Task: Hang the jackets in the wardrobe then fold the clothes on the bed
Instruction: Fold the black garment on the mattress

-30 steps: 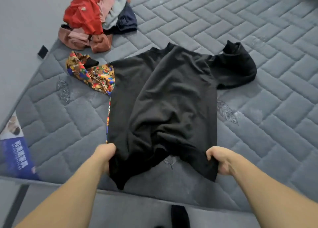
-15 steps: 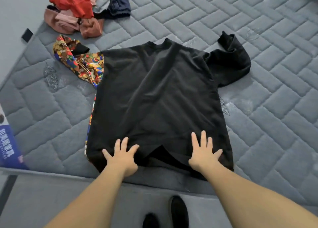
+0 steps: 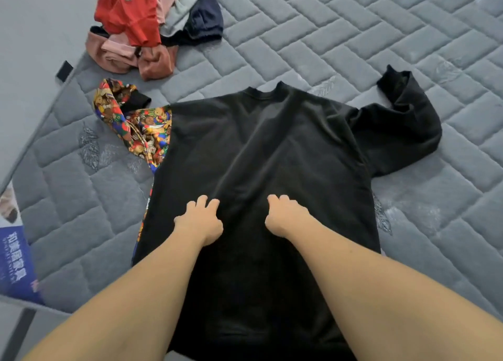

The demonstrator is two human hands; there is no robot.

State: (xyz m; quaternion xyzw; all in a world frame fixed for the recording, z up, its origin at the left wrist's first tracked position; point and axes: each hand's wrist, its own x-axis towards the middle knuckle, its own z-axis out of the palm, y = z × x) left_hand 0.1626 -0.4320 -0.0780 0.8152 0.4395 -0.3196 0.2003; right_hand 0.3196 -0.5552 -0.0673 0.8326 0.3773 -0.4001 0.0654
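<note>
Two hands rest on the black shirt (image 3: 261,153), which lies flat on the grey quilted mattress (image 3: 353,34) with its neckline away from the person. Left hand (image 3: 200,220): fingers bent, tips pressing the fabric. Right hand (image 3: 285,216): fingers curled downward onto the fabric; whether cloth is gathered cannot be determined. A patterned garment (image 3: 136,123) protrudes beneath the shirt's left edge. A clothes pile (image 3: 152,25) lies beyond.
</note>
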